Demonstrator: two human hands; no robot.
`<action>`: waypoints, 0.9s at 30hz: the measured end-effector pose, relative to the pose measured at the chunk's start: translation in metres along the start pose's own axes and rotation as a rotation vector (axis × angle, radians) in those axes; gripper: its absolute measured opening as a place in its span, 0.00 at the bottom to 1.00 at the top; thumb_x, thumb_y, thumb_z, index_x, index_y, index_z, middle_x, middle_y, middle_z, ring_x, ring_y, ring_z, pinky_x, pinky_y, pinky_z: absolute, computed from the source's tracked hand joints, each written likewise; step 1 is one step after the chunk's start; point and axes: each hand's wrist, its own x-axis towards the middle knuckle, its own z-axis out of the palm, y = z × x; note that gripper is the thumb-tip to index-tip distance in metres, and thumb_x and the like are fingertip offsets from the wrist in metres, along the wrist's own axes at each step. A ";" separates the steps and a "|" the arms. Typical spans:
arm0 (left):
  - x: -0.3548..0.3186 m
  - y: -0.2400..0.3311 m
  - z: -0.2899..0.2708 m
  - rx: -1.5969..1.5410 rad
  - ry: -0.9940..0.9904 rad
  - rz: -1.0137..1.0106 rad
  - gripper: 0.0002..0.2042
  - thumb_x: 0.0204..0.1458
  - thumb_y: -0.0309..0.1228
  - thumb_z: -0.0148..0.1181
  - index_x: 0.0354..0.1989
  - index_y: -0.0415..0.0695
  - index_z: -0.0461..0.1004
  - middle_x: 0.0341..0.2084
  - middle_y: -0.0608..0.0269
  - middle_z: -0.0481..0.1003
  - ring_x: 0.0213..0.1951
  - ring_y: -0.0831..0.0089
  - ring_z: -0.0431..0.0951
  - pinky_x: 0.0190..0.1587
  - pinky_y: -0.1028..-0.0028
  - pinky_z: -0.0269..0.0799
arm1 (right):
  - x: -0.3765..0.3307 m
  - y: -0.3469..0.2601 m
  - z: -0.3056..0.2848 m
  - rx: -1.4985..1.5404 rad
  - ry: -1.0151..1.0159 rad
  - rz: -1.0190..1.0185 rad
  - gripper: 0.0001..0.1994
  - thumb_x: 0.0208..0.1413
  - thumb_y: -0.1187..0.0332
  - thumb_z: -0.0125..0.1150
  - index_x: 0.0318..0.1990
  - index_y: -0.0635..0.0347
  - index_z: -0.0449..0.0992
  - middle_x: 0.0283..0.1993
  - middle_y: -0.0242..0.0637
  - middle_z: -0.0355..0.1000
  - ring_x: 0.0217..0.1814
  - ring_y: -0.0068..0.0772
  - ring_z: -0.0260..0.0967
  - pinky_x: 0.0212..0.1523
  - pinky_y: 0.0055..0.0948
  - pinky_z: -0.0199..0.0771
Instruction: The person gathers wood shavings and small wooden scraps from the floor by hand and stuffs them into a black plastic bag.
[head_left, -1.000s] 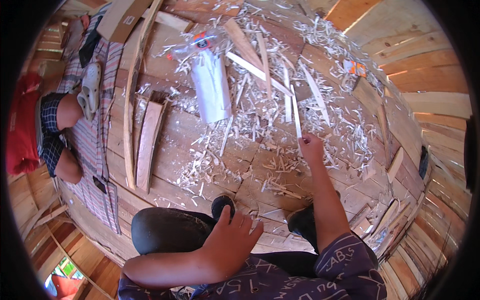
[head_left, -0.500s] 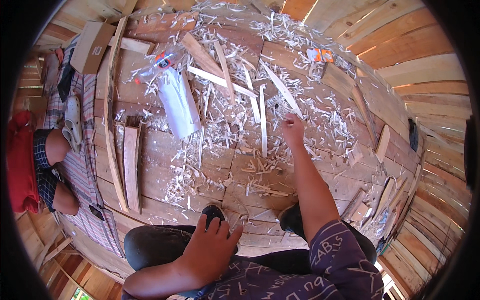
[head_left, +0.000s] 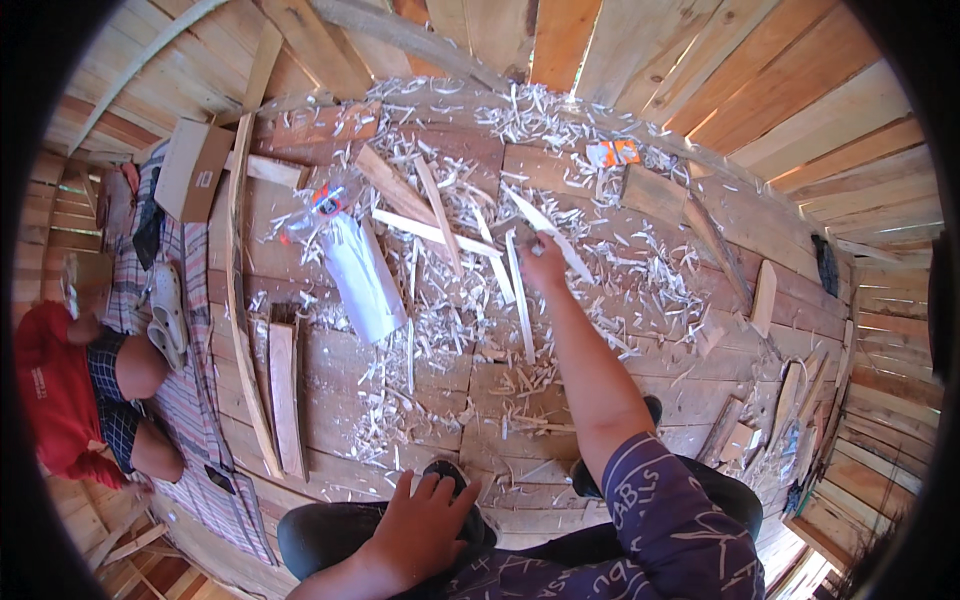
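Pale wooden stick lying among shavings on the plank floor, long axis running near to far, far end at the right hand. Nearest, left hand resting spread on a dark-trousered knee. Farther out, right arm stretched forward, fingers closed at the stick's far tip; grip itself hard to make out. Left, white bottle lying flat. Far left, seated person in red, partly cut off by the rim.
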 end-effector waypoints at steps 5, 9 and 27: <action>-0.007 -0.003 -0.001 -0.020 -0.027 -0.041 0.37 0.46 0.45 0.63 0.64 0.47 0.56 0.53 0.50 0.67 0.59 0.54 0.64 0.62 0.50 0.53 | -0.023 -0.038 0.021 -0.067 -0.214 0.082 0.18 0.47 0.57 0.68 0.38 0.64 0.79 0.32 0.44 0.76 0.28 0.34 0.73 0.32 0.34 0.70; 0.001 -0.002 -0.006 -0.037 -0.012 -0.041 0.37 0.46 0.45 0.63 0.64 0.46 0.57 0.53 0.51 0.67 0.58 0.55 0.64 0.62 0.51 0.54 | -0.032 -0.033 0.011 -0.128 -0.066 -0.081 0.18 0.46 0.57 0.68 0.33 0.66 0.78 0.24 0.43 0.74 0.27 0.35 0.71 0.33 0.36 0.70; 0.020 0.001 -0.023 -0.101 -0.006 -0.102 0.37 0.43 0.47 0.66 0.61 0.44 0.61 0.51 0.51 0.68 0.56 0.55 0.65 0.61 0.56 0.53 | 0.031 -0.012 -0.206 -0.517 -0.787 0.126 0.13 0.44 0.60 0.68 0.30 0.61 0.77 0.24 0.35 0.73 0.25 0.26 0.70 0.25 0.28 0.71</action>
